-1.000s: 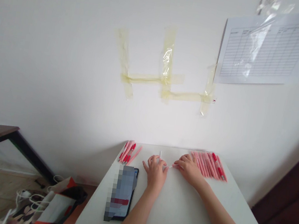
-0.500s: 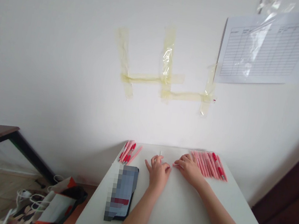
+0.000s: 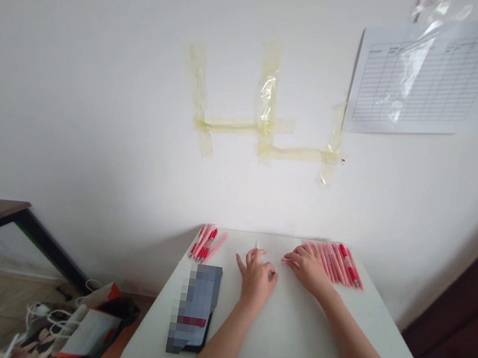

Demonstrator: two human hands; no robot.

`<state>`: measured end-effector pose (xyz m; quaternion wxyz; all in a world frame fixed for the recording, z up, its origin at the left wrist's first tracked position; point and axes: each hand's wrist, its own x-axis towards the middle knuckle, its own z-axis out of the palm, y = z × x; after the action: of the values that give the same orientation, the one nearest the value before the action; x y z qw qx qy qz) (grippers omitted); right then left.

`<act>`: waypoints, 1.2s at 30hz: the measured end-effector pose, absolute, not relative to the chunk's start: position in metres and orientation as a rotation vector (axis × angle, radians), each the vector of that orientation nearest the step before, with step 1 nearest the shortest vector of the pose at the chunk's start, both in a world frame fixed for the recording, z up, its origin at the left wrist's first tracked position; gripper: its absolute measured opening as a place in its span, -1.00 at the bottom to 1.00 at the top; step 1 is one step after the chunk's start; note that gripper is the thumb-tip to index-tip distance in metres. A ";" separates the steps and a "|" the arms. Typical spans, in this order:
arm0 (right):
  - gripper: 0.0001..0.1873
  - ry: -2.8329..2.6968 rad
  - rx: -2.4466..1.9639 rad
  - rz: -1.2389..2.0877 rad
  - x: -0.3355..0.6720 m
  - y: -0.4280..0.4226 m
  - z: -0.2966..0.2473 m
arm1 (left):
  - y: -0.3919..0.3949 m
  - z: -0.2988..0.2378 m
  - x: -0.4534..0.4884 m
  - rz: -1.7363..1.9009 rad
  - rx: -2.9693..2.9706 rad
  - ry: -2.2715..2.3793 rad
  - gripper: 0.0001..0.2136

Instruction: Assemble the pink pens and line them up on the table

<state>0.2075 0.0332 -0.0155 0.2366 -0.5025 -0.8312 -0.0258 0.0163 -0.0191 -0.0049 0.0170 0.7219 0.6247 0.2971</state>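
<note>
My left hand is over the middle of the white table, its thumb and index finger curled into a pinch. What they pinch is too small to make out. A short white piece shows just beyond its outstretched other fingers. To the right, my right hand has its fingers closed around a slim pink pen part, of which only the end sticks out. Beside that hand lies a row of pink pens, with a red pen among them. At the left is a smaller bunch of pink and red pens.
A phone with a blurred screen lies on the white table, left of my left forearm. The wall behind carries yellowed tape and a printed sheet. Bags and cables sit on the floor at left.
My two hands have drawn slightly apart. The left pinch has come a little nearer to me, and the right fingers have shifted a little rightward. The pens and phone lie unmoved.
</note>
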 end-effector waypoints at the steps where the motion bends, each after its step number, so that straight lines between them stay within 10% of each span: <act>1: -0.74 -2.275 -1.378 -0.077 0.208 0.034 -0.015 | -0.019 -0.005 0.016 0.927 2.241 1.940 -0.95; 36: -0.74 -2.236 -1.362 -0.113 0.217 0.034 -0.010 | -0.018 -0.002 0.006 0.824 2.208 2.084 -0.93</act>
<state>0.2172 0.0335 -0.0100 0.2573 -0.5022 -0.8245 -0.0417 0.0059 -0.0180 -0.0021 -0.0022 0.7018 0.6624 0.2620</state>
